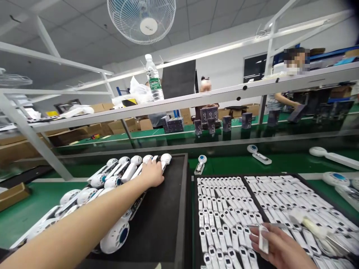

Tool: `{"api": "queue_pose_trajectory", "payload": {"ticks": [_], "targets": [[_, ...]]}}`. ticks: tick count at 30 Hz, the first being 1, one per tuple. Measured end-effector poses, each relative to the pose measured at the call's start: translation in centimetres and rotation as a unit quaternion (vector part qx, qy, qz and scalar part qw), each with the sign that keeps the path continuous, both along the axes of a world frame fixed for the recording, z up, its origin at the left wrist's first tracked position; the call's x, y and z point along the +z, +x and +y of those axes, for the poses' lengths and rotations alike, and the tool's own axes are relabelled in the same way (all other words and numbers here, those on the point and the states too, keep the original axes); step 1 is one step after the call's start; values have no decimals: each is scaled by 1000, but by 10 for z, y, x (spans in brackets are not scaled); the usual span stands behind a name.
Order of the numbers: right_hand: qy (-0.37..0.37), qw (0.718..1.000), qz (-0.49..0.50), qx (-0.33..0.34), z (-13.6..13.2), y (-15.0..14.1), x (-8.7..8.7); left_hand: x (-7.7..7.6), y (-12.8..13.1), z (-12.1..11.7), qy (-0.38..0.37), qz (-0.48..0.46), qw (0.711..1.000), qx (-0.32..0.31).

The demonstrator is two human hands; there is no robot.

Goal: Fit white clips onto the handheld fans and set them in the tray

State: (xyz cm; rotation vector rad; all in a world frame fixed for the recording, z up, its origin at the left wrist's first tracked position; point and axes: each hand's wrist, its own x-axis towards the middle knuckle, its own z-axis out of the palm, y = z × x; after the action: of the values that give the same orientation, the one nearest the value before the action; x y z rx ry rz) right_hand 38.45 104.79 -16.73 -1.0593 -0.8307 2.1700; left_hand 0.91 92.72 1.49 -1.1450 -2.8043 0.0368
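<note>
Reaching over a black tray [165,220], the left hand [153,173] curls over the white round-headed devices [119,236] at its far end; its fingertips are hidden, so whether it grips one cannot be told. The devices lie in slanting rows along the tray's left side, leaving its right side bare.

Low on the right, the right hand [276,243] pinches a small white piece [263,240] between thumb and fingers, above a parts tray [246,188] packed with white parts [217,236] that have small dark windows. A blurred pale tool [312,226] shows just beside this hand.

Beyond the trays, more round-headed units [200,166] lie apart on the green bench [224,164]. Farther back, dark boxes [211,126] stand near other people, one with an arm [286,100] stretched to a box. A bottle [154,84] stands upright on the overhead shelf [179,102].
</note>
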Motion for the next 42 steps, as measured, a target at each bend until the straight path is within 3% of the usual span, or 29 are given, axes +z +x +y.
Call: {"api": "queue_pose_trajectory", "payload": {"ticks": [2, 4, 7, 9, 11, 13, 15, 16, 20, 24, 26, 28, 29, 30, 31, 33, 35, 38, 40, 42], "targets": [[-52, 997, 50, -4, 1, -2, 8, 3, 8, -3, 30, -33, 999, -25], [-59, 996, 72, 7, 1, -3, 13, 7, 17, -3, 75, -81, 993, -50], [-16, 997, 76, 4, -2, -6, 27, 14, 45, 4, 157, -185, 965, -97], [33, 997, 74, -14, -6, -11, 47, 16, 75, 14, 195, -264, 935, -135], [92, 993, 68, -40, -10, -18, 71, 16, 112, 27, 225, -356, 889, -178], [150, 984, 72, -69, -12, -25, 94, 13, 151, 41, 259, -460, 821, -216], [192, 972, 95, -98, -9, -30, 110, 9, 185, 52, 274, -546, 755, -238], [203, 966, 109, -114, -7, -31, 115, 5, 199, 58, 267, -571, 738, -242], [202, 957, 114, -172, 6, -26, 115, -12, 235, 76, 228, -563, 753, -252], [202, 960, 78, -179, 13, -16, 106, -30, 250, 88, 225, -508, 786, -272], [216, 959, 64, -170, 17, -11, 101, -36, 252, 92, 233, -496, 785, -289], [280, 947, 2, -156, 25, -1, 92, -39, 252, 97, 241, -518, 769, -288], [336, 929, -67, -141, 30, 8, 84, -40, 250, 100, 241, -543, 756, -275], [401, 893, -169, -118, 37, 20, 74, -40, 248, 103, 239, -577, 738, -256], [462, 837, -280, -86, 44, 34, 62, -40, 246, 105, 235, -616, 715, -233], [521, 686, -508, -11, 60, 67, 34, -40, 240, 110, 239, -690, 657, -186], [510, 649, -565, 11, 76, 99, 5, -40, 234, 113, 258, -740, 600, -158], [525, 596, -605, 54, 91, 127, -29, -38, 227, 115, 289, -769, 548, -156], [552, 567, -607, 73, 95, 132, -38, -37, 225, 114, 301, -774, 532, -165], [570, 570, -589, 57, 93, 131, -31, -37, 225, 113, 311, -773, 527, -166]]}}
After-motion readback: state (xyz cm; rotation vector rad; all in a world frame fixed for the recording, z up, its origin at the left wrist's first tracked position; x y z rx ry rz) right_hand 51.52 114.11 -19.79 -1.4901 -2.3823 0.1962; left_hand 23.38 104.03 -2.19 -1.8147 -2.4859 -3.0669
